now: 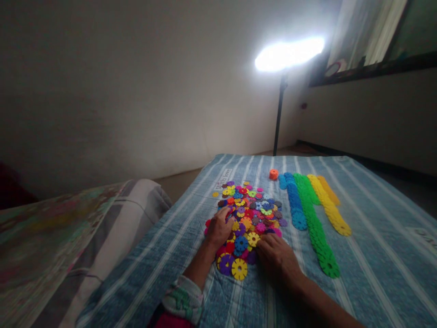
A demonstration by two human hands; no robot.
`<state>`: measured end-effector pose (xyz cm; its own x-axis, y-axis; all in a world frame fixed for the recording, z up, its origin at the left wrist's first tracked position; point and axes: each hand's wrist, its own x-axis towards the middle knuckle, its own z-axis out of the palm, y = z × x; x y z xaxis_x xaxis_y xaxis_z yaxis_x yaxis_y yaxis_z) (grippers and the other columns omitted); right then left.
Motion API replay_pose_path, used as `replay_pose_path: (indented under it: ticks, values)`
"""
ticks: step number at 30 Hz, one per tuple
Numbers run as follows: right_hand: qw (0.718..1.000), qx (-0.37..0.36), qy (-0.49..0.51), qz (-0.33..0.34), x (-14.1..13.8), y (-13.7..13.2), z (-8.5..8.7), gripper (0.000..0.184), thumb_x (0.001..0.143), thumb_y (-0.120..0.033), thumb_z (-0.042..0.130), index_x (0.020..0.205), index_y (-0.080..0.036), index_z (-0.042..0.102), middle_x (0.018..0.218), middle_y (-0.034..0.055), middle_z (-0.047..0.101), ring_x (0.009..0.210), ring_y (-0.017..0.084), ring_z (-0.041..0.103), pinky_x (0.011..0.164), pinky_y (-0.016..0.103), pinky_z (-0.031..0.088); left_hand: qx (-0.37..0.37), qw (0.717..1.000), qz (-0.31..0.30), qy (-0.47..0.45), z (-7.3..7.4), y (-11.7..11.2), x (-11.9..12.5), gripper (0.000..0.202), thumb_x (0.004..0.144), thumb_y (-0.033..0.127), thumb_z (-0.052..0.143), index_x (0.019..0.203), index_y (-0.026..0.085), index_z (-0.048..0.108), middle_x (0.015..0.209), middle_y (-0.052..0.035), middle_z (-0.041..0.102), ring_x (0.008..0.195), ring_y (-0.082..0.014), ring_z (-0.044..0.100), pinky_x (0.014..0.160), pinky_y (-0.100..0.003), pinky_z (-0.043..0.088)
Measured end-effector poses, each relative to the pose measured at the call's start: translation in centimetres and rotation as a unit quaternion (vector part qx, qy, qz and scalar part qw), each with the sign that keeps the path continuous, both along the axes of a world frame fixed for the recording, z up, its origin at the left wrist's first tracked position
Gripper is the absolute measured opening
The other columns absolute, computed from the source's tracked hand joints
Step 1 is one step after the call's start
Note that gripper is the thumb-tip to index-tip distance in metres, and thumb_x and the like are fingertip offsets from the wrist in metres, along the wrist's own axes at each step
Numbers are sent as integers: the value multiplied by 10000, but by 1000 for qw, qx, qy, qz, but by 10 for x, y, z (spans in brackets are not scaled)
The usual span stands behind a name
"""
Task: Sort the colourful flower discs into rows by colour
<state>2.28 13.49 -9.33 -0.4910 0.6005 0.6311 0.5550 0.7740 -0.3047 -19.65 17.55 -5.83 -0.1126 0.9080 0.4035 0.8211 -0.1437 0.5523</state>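
A heap of small notched plastic discs (248,214) in many colours lies on a blue striped blanket (368,237). My left hand (220,226) rests on the heap's left side with its fingers curled down among the discs. My right hand (278,257) lies at the heap's near right edge, fingers bent onto the discs by a yellow one (253,238). Whether either hand holds a disc is hidden. To the right, sorted rows lie side by side: blue (294,205), green (316,228), yellow (330,208) and orange (329,189). One orange disc (273,174) sits apart at the far end.
A patterned pillow or folded bedding (85,232) lies at the left beside the blanket. A bright lamp (288,53) on a dark pole (279,116) stands beyond the blanket near the wall. A dark ledge (372,70) runs along the right wall.
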Motion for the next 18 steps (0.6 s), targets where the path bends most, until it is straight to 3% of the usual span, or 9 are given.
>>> replay_pose_path:
  ticks: [18]
  values:
    - [1000,-4,-15,-9,0,0,0,141,905,-112,521,810,-203,572,803,21,606,764,183,506,668,297,361,18,999,-30,22,-4,-1,4,374,779,173,543,1139,148,644,1211,-114,658,1152,-231,603,1033,-397,467]
